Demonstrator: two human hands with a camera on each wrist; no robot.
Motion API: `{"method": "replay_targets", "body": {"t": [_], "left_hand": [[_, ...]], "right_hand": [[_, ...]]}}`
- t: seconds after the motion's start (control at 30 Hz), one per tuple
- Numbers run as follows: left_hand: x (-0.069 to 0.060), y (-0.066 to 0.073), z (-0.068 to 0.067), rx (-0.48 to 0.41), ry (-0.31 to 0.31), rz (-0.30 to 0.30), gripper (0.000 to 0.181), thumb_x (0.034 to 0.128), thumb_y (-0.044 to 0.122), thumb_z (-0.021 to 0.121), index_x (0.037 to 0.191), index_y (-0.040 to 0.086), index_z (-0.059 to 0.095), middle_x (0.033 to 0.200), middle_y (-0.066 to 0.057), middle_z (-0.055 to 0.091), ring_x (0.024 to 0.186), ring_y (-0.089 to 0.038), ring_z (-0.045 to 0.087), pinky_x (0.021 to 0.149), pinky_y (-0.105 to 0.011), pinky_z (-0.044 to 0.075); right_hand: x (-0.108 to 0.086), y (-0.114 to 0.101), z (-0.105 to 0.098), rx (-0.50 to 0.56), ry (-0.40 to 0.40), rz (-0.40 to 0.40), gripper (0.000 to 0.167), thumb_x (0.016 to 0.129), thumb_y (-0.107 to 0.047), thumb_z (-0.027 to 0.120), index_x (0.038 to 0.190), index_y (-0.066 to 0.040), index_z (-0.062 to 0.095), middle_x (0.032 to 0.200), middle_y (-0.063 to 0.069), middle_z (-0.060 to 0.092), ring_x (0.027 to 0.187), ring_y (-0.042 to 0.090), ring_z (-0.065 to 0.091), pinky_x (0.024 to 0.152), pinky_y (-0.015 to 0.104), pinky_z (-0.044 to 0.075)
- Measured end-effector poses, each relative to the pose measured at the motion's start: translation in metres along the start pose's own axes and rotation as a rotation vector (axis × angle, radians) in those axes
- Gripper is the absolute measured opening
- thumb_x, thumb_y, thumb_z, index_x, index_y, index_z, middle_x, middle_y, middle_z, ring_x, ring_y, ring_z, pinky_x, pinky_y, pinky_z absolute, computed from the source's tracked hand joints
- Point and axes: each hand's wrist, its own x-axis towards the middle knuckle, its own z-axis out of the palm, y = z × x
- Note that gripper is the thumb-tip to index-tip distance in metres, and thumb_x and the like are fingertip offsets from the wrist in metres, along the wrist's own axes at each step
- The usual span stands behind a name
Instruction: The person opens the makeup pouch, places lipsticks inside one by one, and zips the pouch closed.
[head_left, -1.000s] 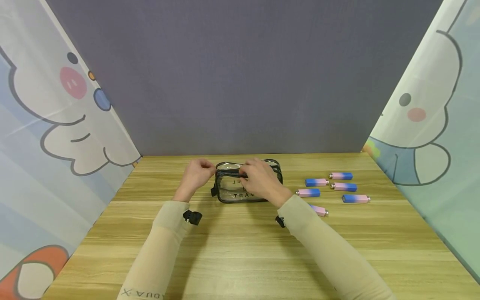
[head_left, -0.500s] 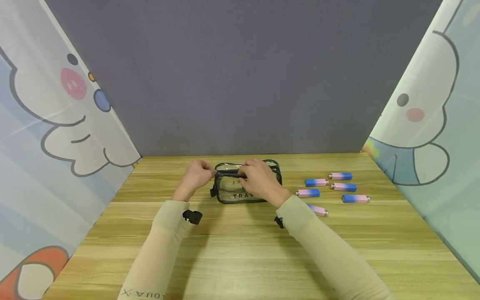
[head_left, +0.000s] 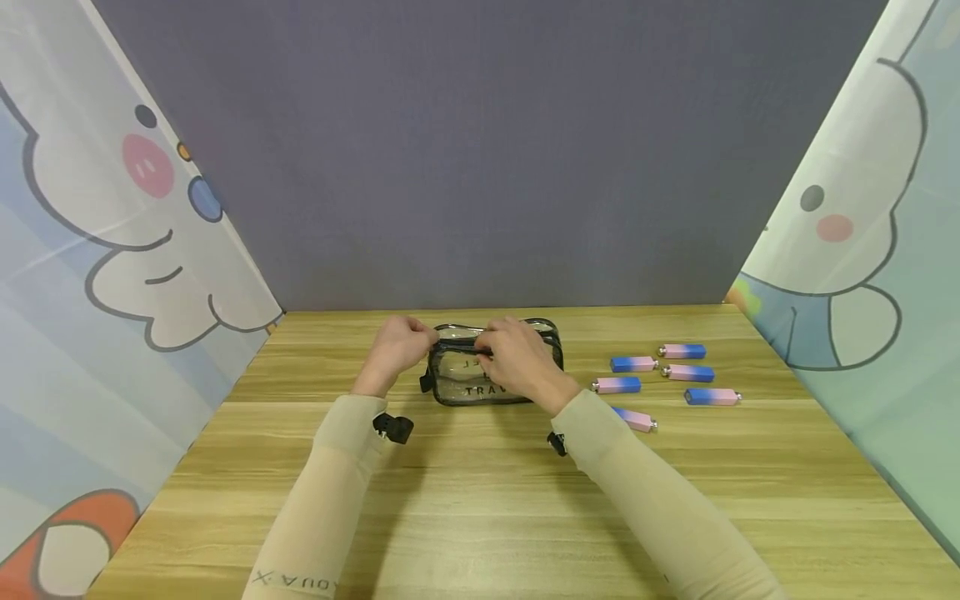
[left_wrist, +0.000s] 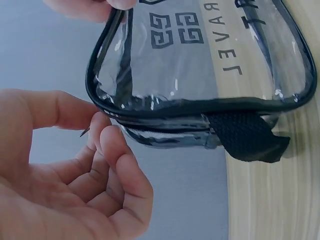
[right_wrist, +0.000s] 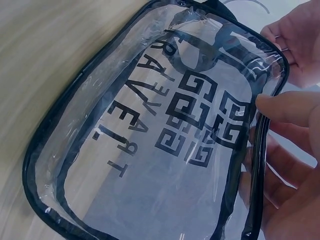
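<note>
Stands upright on a long edge at the back centre of the light yellow wood-grain desk (head_left: 465, 508): see a clear plastic, round-cornered rectangular pouch with black piping (head_left: 459, 382). Runs left to right along the long axis, with a broad face turned toward the person. Bears black TRAVEL lettering, right way up in the head view, with a square black geometric emblem (left_wrist: 189, 32) above. Carries a short black webbing strap (left_wrist: 247, 137) at the left end, beside a dark zipper (left_wrist: 155, 131).

Pinches with the left hand (head_left: 397, 343) a small dark pointed tab (left_wrist: 84, 132) at the upper left corner, grip closed between thumb and fingertips. Grips with the right hand (head_left: 517, 354) the top edge, with thumb and fingers curled about it.

Shows desk grain and the plain grey panel (head_left: 487, 150) through the transparent walls. Cannot tell how far the zipper is run open.

Note 6 slim square-sided pink-to-blue sticks with silver end fittings (head_left: 712, 397) on the desk, right of the pouch, all lying roughly left to right. See silver ends pointing left on 3 and right on 3, with the nearest partly covered by the right cream sleeve (head_left: 652, 492).
</note>
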Motion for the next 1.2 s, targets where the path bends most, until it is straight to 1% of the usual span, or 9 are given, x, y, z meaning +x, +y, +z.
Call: {"method": "replay_targets", "body": {"t": [0.17,0.37,0.43,0.53,0.63,0.77,0.9,1.07,1.2], "left_hand": [[0.001,0.004,0.002,0.017,0.012,-0.003,0.022,0.0962,0.019,0.060,0.080,0.007,0.068,0.086,-0.008,0.058,0.063,-0.019,0.044,0.060,-0.035,0.038],[0.001,0.008,0.001,0.068,0.026,0.013,0.019,0.0937,0.020,0.061,0.089,0.006,0.071,0.097,-0.010,0.062,0.074,-0.022,0.051,0.062,-0.034,0.040],[0.001,0.011,0.001,0.092,0.030,0.026,0.017,0.0926,0.020,0.061,0.084,0.007,0.068,0.088,-0.007,0.060,0.071,-0.020,0.049,0.060,-0.032,0.038],[0.001,0.014,0.002,0.118,0.014,0.038,0.022,0.0928,0.019,0.060,0.073,0.010,0.060,0.069,-0.001,0.048,0.059,-0.017,0.040,0.055,-0.031,0.033],[0.002,0.016,0.004,0.121,-0.010,0.047,0.025,0.0945,0.019,0.058,0.071,0.012,0.057,0.062,0.001,0.042,0.053,-0.014,0.033,0.053,-0.031,0.031],[0.001,0.015,0.006,0.101,-0.013,0.060,0.021,0.0964,0.019,0.059,0.080,0.008,0.066,0.068,-0.001,0.050,0.053,-0.014,0.037,0.053,-0.031,0.034],[0.001,0.012,0.006,0.090,0.001,0.062,0.021,0.0971,0.019,0.059,0.087,0.005,0.070,0.074,-0.005,0.056,0.056,-0.016,0.041,0.055,-0.032,0.036],[0.001,0.008,0.005,0.085,0.013,0.064,0.021,0.0971,0.020,0.059,0.096,0.003,0.072,0.097,-0.011,0.065,0.074,-0.022,0.052,0.064,-0.035,0.042],[0.000,0.007,0.003,0.083,-0.002,0.066,0.023,0.0975,0.020,0.058,0.101,0.003,0.072,0.109,-0.013,0.065,0.083,-0.025,0.054,0.069,-0.037,0.043]], "right_hand": [[0.000,0.000,0.000,0.012,0.001,-0.004,0.010,0.093,-0.017,0.076,0.102,-0.014,0.079,0.098,0.001,0.069,0.088,0.020,0.060,0.081,0.037,0.051],[0.001,-0.001,0.000,0.010,-0.002,-0.012,0.011,0.093,-0.017,0.075,0.102,-0.014,0.079,0.099,0.000,0.068,0.088,0.020,0.060,0.083,0.037,0.051],[0.001,-0.001,0.000,0.007,-0.005,-0.012,0.011,0.094,-0.018,0.075,0.103,-0.014,0.079,0.099,0.000,0.068,0.088,0.020,0.060,0.083,0.037,0.050],[0.001,-0.001,0.000,0.009,-0.005,-0.009,0.011,0.094,-0.018,0.075,0.103,-0.014,0.079,0.100,0.000,0.069,0.089,0.020,0.060,0.083,0.036,0.050],[0.001,-0.002,-0.001,0.016,-0.003,-0.010,0.011,0.093,-0.016,0.076,0.103,-0.014,0.079,0.100,0.001,0.068,0.089,0.021,0.060,0.082,0.036,0.050],[0.000,-0.002,0.000,0.025,0.005,-0.015,0.011,0.093,-0.015,0.076,0.103,-0.013,0.079,0.099,0.002,0.068,0.086,0.021,0.059,0.080,0.036,0.050],[-0.001,0.000,0.000,0.042,-0.005,-0.019,0.011,0.094,-0.017,0.074,0.104,-0.014,0.079,0.101,0.001,0.068,0.089,0.020,0.059,0.084,0.036,0.049],[-0.004,0.004,-0.004,0.082,-0.029,0.000,0.013,0.096,-0.021,0.073,0.106,-0.014,0.077,0.107,0.001,0.068,0.097,0.020,0.060,0.090,0.039,0.050],[-0.007,0.010,-0.007,0.064,-0.018,0.037,0.014,0.094,-0.022,0.075,0.105,-0.013,0.077,0.109,0.002,0.069,0.101,0.022,0.061,0.095,0.043,0.049]]}}
